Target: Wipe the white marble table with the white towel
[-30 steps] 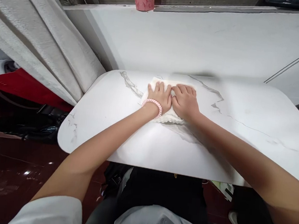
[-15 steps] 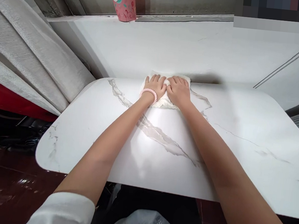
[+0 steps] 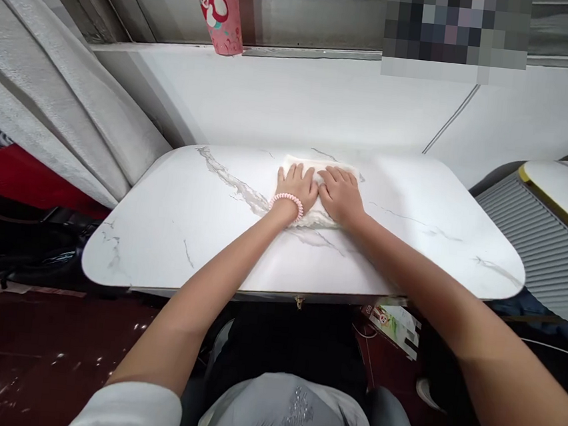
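A white cloth lies spread on the white marble-patterned table, towards its far edge. My left hand rests on the left half of the cloth, fingers stretched out and pressing down. It wears a pink coiled band at the wrist. Close beside it, my right hand lies on the right half of the cloth, its fingers also extended, with the thumb towards the left hand. Both palms hide the middle of the cloth.
A pink patterned cup stands on the window ledge above the table. A pale curtain hangs at the left. On the right are a grey ribbed panel and another white tabletop. A printed box sits on the floor below.
Both hands have drawn the cloth back from the wall, a little nearer to me. The view has shifted, showing more of the table's right end and the floor.
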Demonstrator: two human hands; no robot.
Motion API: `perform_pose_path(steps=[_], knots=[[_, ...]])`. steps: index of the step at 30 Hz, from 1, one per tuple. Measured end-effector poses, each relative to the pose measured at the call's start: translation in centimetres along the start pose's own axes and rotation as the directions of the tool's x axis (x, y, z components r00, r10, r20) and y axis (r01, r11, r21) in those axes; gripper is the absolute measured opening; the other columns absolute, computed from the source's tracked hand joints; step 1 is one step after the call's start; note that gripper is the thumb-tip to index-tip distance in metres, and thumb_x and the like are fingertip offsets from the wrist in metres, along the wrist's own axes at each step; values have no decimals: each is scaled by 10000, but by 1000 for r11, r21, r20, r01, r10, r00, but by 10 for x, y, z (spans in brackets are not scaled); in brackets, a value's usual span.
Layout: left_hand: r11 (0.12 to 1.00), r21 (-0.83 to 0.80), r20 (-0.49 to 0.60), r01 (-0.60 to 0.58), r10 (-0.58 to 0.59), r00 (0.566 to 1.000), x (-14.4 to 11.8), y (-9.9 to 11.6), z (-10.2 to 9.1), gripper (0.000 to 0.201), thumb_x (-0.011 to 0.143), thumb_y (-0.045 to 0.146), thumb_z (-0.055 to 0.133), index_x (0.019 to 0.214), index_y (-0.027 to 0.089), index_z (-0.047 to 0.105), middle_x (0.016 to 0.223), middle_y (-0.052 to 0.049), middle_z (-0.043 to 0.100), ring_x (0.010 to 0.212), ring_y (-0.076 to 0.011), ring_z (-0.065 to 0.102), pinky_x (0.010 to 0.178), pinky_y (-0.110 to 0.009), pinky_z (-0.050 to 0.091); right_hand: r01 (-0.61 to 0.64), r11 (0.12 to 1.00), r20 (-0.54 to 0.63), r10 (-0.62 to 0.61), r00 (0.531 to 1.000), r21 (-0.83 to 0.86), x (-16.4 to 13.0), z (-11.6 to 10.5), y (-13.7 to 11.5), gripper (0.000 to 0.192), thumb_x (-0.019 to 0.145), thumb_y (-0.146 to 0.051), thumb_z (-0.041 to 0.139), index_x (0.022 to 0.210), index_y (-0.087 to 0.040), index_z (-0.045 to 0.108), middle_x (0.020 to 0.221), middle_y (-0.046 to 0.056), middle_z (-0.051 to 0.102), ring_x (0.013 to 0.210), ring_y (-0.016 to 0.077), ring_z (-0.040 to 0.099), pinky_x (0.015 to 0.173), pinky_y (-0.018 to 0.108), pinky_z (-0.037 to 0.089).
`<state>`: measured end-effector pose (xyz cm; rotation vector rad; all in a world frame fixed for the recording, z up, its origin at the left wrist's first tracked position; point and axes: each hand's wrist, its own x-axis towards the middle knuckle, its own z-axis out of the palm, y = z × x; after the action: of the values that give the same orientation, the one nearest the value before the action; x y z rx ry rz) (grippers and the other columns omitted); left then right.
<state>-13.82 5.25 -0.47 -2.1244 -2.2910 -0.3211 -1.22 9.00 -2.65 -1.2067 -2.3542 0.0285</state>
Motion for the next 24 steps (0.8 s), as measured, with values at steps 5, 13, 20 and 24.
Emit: perform_pose_path(steps=[5,13,20,24], knots=[[999,-10,52,33,-32,998,-60,42,-2,600,995,352,206,1543,146,339,1635,-151,293,1532,-307,208,1226,-619,128,98,995,3,-98,995,18,-60,-31,11,442,962,-255,338,1298,-170,612,1423,127,576,1347,286,473,1135,499,342],[995,-69,114,-72,80,990,-87,106,3,650,981,407,235,1560,118,296,1644,-168,262,1540,-361,146,1226,-647,61,104,994,32,-105,994,20,-117,-73,54,445,961,-320,353,1319,-223,598,1407,123,584,1346,296,486,1113,540,375],[980,-116,108,-161,174,979,-29,141,18,624,974,384,224,1545,158,337,1639,-129,294,1539,-327,171,1238,-621,79,-27,1000,-36,27,999,-11,-97,-74,110,451,924,-301,370,1297,-261,620,1356,122,604,1282,340,521,1069,591,393],[979,-134,110,-154,169,979,13,142,23,620,971,365,222,1545,156,333,1639,-127,296,1537,-312,183,1243,-604,86,-85,996,-62,85,994,0,-61,-63,132,442,899,-270,386,1261,-273,639,1317,108,632,1269,353,520,1050,600,377]])
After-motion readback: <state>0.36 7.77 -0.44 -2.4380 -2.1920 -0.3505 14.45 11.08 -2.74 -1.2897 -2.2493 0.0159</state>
